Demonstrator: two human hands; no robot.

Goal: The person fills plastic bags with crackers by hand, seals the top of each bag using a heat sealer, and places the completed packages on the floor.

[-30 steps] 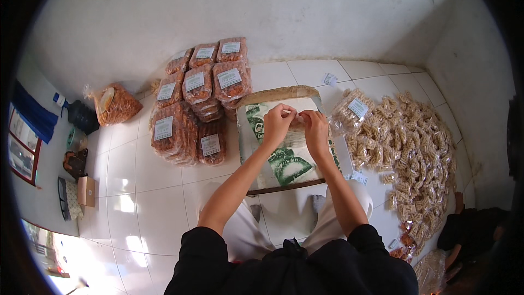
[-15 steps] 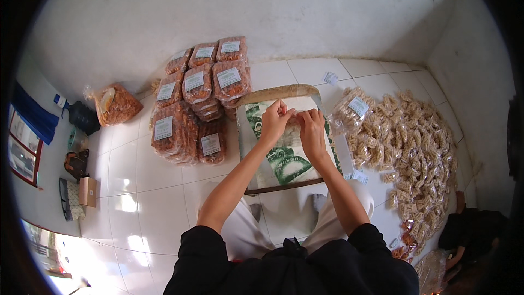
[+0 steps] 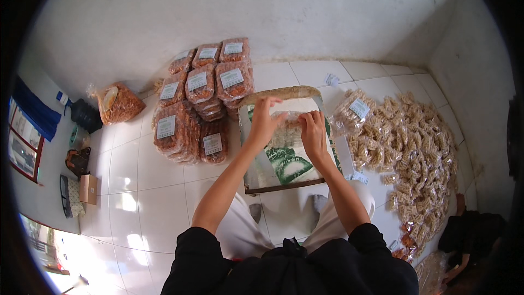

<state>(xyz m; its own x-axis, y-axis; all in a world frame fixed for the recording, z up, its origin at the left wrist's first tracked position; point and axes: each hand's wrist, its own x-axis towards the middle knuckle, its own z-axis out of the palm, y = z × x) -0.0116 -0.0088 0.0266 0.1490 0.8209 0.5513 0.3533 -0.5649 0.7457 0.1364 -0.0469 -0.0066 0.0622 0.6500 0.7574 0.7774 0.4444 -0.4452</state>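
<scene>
My left hand (image 3: 266, 122) and my right hand (image 3: 313, 131) both grip a clear plastic bag of pale snack pieces (image 3: 286, 127), one hand at each end. The bag is held over a white sack with green print (image 3: 289, 158) that lies on a low wooden board (image 3: 284, 186) in front of my knees. A labelled bag of the same pale snacks (image 3: 352, 112) lies just right of my right hand.
Stacked labelled bags of reddish-brown snacks (image 3: 199, 98) stand at the left of the board. A big heap of small pale snack packets (image 3: 417, 147) covers the tiled floor at the right. A tied bag of orange snacks (image 3: 119, 102) and a dark bottle (image 3: 84, 114) sit far left near the wall.
Both hands have drawn slightly apart along the clear bag's top. The stacks and the heap have not moved.
</scene>
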